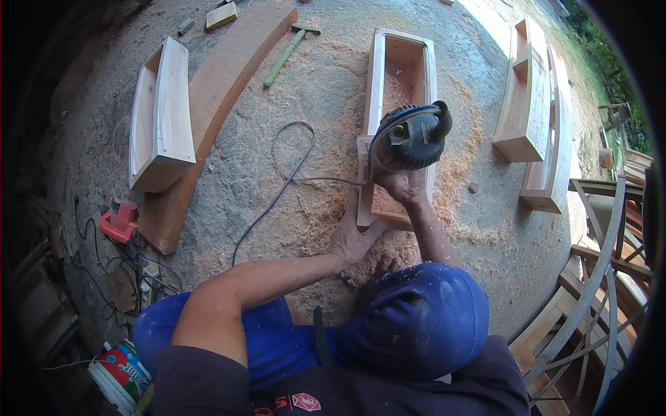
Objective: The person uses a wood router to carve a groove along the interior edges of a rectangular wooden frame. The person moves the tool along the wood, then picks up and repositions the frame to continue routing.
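Note:
My right hand [406, 187] grips a black corded power tool [414, 142] standing on the near part of a long open wooden box [429, 76]. My left hand [347, 239] is at the box's near left corner, its fingers spread against the wood, thumb toward the near end. The box has pale wood walls, with pink shavings inside and heaped around it. The tool's cord [305, 163] loops across the ground to the left. The tool's lower part is hidden behind its body and my right hand.
Wooden boxes stand left [156, 125] and right [527, 104], the left beside a curved plank [229, 76]. A green-handled tool [281, 62] lies beyond. A red power tool [118, 222], cords and bucket [121, 371] are lower left; stacked wood and metal strips [607, 291] are right.

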A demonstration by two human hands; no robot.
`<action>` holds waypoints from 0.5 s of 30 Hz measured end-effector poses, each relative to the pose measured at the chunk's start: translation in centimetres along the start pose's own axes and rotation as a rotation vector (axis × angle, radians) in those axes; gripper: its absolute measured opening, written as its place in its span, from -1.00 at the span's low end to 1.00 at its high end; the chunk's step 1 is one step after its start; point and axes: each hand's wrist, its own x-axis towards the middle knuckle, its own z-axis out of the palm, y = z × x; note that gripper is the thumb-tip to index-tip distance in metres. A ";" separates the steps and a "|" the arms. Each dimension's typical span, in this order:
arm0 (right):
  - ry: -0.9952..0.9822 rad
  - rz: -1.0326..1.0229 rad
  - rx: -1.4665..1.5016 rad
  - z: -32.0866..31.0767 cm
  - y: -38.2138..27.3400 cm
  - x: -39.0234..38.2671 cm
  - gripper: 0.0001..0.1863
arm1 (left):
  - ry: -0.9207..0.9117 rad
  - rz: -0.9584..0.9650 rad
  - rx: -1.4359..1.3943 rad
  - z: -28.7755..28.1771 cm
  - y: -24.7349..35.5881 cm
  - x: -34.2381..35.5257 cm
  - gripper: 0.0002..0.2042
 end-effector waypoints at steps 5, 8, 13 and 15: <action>0.004 0.121 0.212 -0.1 2.4 2.4 -0.29 | -0.037 0.055 -0.073 -0.1 0.9 0.1 0.11; 0.024 0.034 0.137 -0.5 2.4 5.4 -0.17 | -0.025 0.080 -0.028 0.2 -0.2 0.5 0.12; 0.057 -0.007 0.153 -1.2 1.5 11.0 0.01 | -0.061 0.187 0.012 -0.6 -0.8 1.4 0.14; 0.069 0.021 0.232 -1.4 2.6 12.4 -0.03 | -0.083 0.125 0.006 -0.4 -0.1 1.1 0.16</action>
